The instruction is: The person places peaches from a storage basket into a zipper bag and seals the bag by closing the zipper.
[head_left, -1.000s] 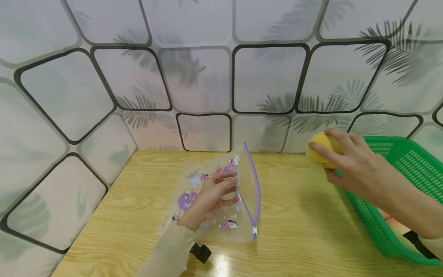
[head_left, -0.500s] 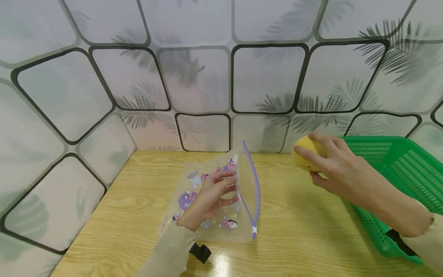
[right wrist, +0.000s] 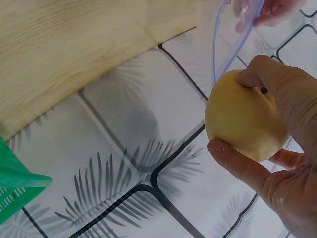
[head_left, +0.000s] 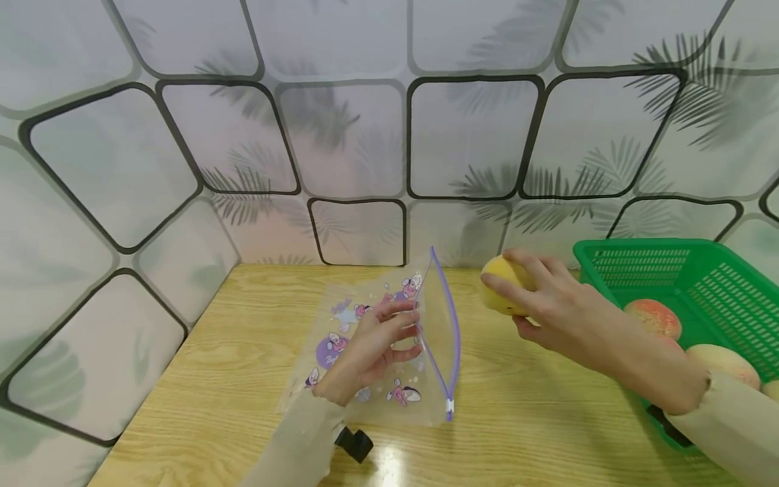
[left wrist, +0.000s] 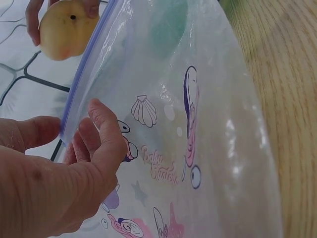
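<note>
A clear zip bag (head_left: 403, 392) with purple and pink cartoon prints lies on the table, its purple-edged mouth (head_left: 454, 318) gaping to the right. My left hand (head_left: 377, 345) holds the bag by its mouth; in the left wrist view the thumb (left wrist: 42, 131) is at the purple strip, fingers curled opposite. My right hand (head_left: 566, 311) grips a round yellow fruit (head_left: 496, 274) with a small dark spot, held above the table just right of the bag's mouth. Thumb and fingers wrap the fruit's sides in the right wrist view.
A green perforated basket (head_left: 645, 245) stands on the right, partly behind my right forearm. Inside lie a red-yellow peach (head_left: 654, 318) and a paler fruit (head_left: 724, 360). Patterned cloth (head_left: 353, 149) rises at the back and left of the wooden table (head_left: 231, 352). A white slider (head_left: 450, 406) sits at the mouth's near end.
My right hand has carried the yellow fruit leftward and slightly down, from beside the basket to near the bag's mouth. The left hand and bag have stayed almost still.
</note>
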A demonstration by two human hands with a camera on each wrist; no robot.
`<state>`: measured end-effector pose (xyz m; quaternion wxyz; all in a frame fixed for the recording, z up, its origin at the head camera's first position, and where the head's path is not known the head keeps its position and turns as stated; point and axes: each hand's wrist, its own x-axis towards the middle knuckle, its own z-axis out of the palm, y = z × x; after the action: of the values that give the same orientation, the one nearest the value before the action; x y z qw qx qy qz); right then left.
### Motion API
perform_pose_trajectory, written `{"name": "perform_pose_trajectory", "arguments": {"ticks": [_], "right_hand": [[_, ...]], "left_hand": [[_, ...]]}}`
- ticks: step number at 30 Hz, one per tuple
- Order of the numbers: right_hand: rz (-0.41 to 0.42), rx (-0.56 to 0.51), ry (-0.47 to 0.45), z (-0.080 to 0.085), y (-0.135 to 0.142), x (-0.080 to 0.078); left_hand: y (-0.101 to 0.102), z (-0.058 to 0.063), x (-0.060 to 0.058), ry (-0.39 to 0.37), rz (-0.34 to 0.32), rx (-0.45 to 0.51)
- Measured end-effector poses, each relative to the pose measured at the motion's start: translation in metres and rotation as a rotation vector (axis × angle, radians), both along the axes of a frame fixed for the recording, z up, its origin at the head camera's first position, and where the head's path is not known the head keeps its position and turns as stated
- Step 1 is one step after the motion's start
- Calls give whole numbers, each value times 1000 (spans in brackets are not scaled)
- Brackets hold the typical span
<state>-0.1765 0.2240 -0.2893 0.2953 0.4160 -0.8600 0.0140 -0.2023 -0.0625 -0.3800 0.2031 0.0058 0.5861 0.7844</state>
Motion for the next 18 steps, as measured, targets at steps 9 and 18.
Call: {"name": "perform_pose_trajectory", "arguments": {"ticks": [9,18], "right_hand": [[61,-21,-36,-6,-13,-4],[120,-24,-57,-16,-30,-10]], "left_hand": [[1,0,1,-12,17,-8],[3,2,2,-22,1,-22]]}}
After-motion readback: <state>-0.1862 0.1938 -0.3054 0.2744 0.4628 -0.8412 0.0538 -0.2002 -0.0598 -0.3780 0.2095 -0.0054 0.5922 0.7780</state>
